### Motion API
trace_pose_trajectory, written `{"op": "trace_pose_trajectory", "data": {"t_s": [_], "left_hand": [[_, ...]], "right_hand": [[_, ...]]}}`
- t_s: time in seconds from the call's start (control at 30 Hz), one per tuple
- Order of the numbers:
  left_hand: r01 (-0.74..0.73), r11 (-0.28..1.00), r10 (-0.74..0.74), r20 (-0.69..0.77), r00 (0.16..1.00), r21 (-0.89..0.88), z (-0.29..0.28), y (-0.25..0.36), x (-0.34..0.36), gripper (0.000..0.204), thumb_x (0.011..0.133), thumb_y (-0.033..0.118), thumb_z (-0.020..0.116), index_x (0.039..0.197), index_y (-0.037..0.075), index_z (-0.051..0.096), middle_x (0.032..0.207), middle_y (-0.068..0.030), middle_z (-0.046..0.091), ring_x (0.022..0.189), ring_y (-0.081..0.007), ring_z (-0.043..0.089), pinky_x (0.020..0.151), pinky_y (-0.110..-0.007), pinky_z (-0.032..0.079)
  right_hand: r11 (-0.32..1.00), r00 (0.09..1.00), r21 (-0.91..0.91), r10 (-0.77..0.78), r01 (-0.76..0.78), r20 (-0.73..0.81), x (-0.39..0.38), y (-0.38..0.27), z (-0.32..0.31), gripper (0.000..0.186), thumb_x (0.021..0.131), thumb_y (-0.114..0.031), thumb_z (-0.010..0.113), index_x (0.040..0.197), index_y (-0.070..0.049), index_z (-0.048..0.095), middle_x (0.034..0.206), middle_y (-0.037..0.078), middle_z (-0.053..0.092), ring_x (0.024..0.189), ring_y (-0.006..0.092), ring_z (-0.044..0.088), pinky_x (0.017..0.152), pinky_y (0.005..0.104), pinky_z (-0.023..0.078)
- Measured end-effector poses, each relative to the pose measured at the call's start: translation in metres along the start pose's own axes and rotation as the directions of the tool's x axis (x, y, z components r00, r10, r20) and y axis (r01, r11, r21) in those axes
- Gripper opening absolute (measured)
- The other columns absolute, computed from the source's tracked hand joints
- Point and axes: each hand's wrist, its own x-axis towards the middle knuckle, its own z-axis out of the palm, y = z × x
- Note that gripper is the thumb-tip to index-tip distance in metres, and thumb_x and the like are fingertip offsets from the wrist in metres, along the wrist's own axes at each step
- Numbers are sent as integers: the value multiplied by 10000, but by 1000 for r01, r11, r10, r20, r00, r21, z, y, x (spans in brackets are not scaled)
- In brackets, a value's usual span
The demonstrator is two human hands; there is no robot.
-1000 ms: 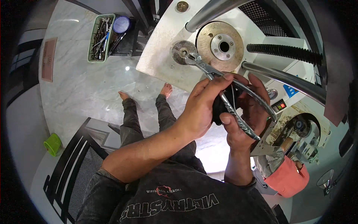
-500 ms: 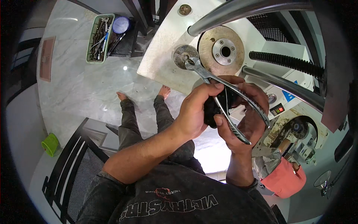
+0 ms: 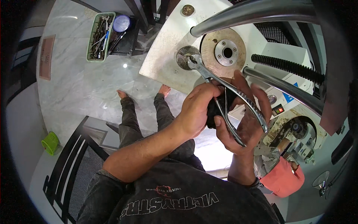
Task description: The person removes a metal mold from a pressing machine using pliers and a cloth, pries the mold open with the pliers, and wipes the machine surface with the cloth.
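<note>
Silver nippers (image 3: pixel 204 72) with curved, ridged handles and a spring between them are held up in front of me, jaws pointing to the upper left. My left hand (image 3: pixel 195 108) is closed around them near the joint, its thumb pressed on the metal. A dark black object (image 3: pixel 212 114) sits between my hands behind the handles; its kind is unclear. My right hand (image 3: pixel 248 130) holds the handle end, thumb against the lower handle, while its other fingers are raised and spread behind the upper one. From my view, the jaws overlap a small round metal disc (image 3: pixel 184 59) on the bench.
A large round disc (image 3: pixel 209 56) with a bolted hub is set in the white bench (image 3: pixel 160 63), beneath metal tubes (image 3: pixel 246 16) and a black ribbed hose (image 3: pixel 287 67). A green basket of tools (image 3: pixel 89 52) stands at the left. A person in an orange cap (image 3: pixel 285 179) is at the right.
My right fingers have lifted and spread away from the upper handle. The nippers' handle ends have shifted slightly left and down; my left hand keeps its hold.
</note>
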Motion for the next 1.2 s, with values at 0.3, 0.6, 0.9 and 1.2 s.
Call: {"op": "trace_pose_trajectory", "data": {"t_s": [0.3,0.6,0.9,1.2], "left_hand": [[-222,906,169,171,971,362,10,9,-11,147,924,162,508,887,33,568,884,-56,575,785,-130,577,715,-273,472],[-72,957,39,122,992,280,11,20,-10,350,949,207,389,1064,-24,625,852,-56,597,787,-97,532,713,-252,430],[-63,970,60,21,998,235,5,20,-8,171,901,157,488,879,9,572,824,-92,608,661,-149,592,595,-293,505],[-44,984,40,28,999,175,4,17,-2,214,896,182,490,947,7,602,875,-99,640,694,-151,601,620,-285,504]], "right_hand": [[986,996,165,15,-1,-84,-1,-7,2,724,746,-155,743,1296,-79,278,1216,304,527,1197,373,527,1014,424,387],[983,987,82,-161,162,-22,4,-3,-2,833,669,-172,820,1322,-45,318,1219,262,508,1251,364,473,995,444,401],[992,991,48,-122,120,52,6,0,1,814,624,-177,845,1267,-55,361,1370,324,403,1222,343,497,1030,462,378],[999,998,36,-10,8,61,7,-8,-4,752,627,-145,805,1244,-72,382,1471,346,269,1127,302,590,1108,472,284]]}}
